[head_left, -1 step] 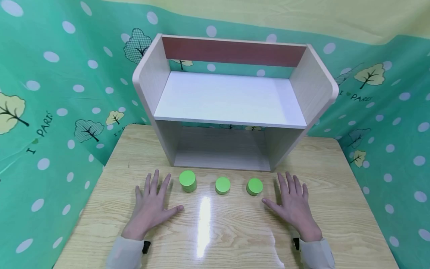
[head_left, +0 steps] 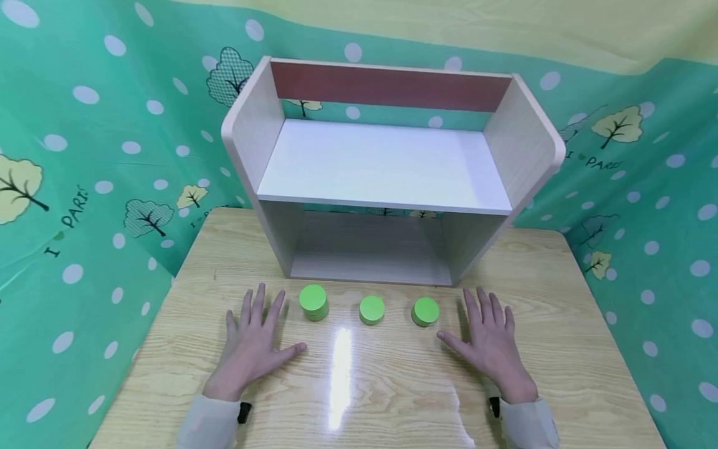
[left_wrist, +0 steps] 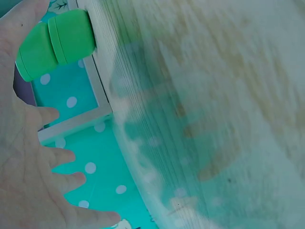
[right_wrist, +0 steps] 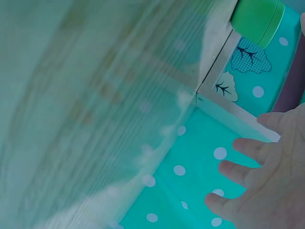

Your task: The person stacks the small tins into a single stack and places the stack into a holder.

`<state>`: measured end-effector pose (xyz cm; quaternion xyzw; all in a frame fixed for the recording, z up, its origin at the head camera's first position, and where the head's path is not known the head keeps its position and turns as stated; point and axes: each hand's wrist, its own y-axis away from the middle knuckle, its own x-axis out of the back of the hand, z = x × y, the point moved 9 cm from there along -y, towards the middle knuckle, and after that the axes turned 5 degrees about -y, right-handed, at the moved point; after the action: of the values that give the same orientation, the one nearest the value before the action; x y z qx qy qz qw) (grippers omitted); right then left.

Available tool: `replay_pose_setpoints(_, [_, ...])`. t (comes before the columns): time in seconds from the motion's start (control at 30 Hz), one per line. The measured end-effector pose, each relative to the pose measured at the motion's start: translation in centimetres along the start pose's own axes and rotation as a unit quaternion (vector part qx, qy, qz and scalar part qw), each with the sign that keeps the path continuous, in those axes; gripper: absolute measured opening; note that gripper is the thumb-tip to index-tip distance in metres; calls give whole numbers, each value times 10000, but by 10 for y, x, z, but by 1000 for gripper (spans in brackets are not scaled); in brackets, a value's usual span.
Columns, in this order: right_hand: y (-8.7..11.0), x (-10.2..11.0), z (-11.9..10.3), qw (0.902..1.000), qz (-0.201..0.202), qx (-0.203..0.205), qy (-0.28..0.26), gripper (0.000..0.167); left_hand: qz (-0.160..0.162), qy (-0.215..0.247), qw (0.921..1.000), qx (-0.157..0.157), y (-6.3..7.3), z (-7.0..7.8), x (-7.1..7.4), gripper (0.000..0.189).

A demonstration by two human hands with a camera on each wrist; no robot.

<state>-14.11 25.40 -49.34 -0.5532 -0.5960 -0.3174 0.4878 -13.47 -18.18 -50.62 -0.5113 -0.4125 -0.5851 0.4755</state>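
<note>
Three green round containers stand in a row on the table: a taller left one [head_left: 314, 303] with a seam round its side, a middle one [head_left: 372, 310] and a right one [head_left: 425, 312]. My left hand [head_left: 249, 349], palm down with fingers spread, is beside the left container and holds nothing. On the other side, my right hand [head_left: 493, 349] is spread the same way, its thumb near the right container. In the left wrist view the seamed container [left_wrist: 71, 43] shows past the thumb. A green container [right_wrist: 257, 19] also appears beyond the right hand's fingers in the right wrist view.
Behind the containers stands a two-level shelf [head_left: 387, 165] with pale side panels and a reddish-brown back strip [head_left: 392, 86]. Below it is a glossy wood-grain table [head_left: 404, 386] with a bright glare streak. A green dotted curtain [head_left: 84, 237] encloses the back and sides.
</note>
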Motion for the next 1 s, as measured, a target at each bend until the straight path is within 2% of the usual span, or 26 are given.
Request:
replay_pose_setpoints(0.3, [0, 0, 0, 10000, -20, -46, 1, 104, -51, 70, 10000, 32, 0, 0, -1, 117])
replay_pose_setpoints(0.67, [0, 0, 0, 9998, -16, -73, -165, 100, 5, 452, 9989, -85, 0, 7, 0, 110])
replay_pose_setpoints(0.87, [-1, 0, -2, 9993, 61, 65, -362, 96, 176, 871, 9960, -128, -1, 8, 4, 99])
replay_pose_setpoints(1.0, [-1, 2, -4, 9983, 131, 182, -540, 93, 283, 1371, 9901, -135, -2, 8, 7, 93])
